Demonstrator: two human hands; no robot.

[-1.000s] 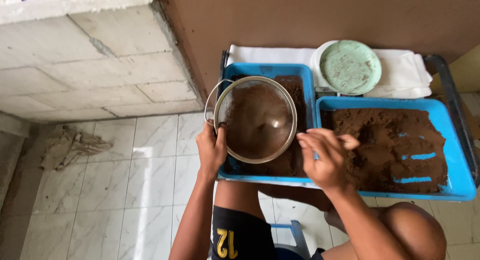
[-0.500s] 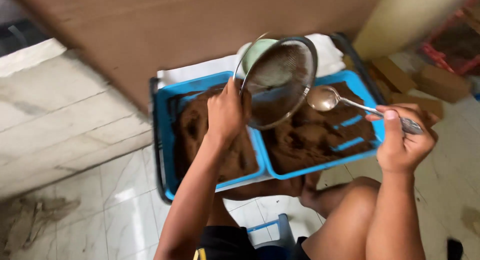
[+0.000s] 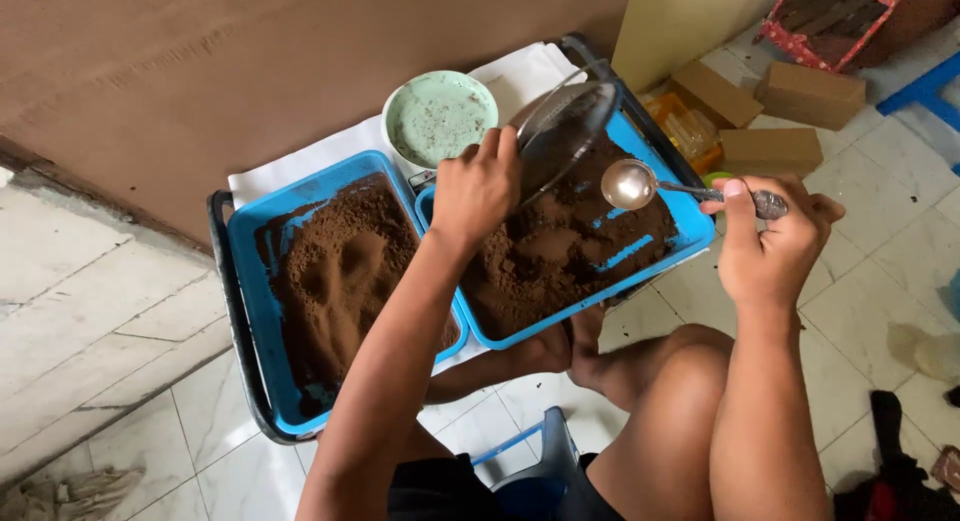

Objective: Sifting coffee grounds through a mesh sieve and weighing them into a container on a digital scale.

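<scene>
My left hand (image 3: 477,189) grips the rim of a round metal sieve (image 3: 566,131), held tilted on edge over the right blue tray (image 3: 690,221) of brown powder (image 3: 560,246). My right hand (image 3: 775,241) holds a metal spoon (image 3: 632,185) by its handle, its empty bowl hovering above the same tray just right of the sieve. The left blue tray (image 3: 245,281) holds finer brown powder (image 3: 335,281) with dents in its surface.
A pale green plate on a white bowl (image 3: 440,116) sits behind the trays on a white cloth (image 3: 310,161). Both trays rest on a dark-framed stand (image 3: 228,321). Cardboard boxes (image 3: 790,106) lie on the tiled floor at right; a brown wall (image 3: 250,71) is behind.
The sieve left the left tray and now sits tilted over the right tray. My right hand picked up the spoon. The view swung to the right.
</scene>
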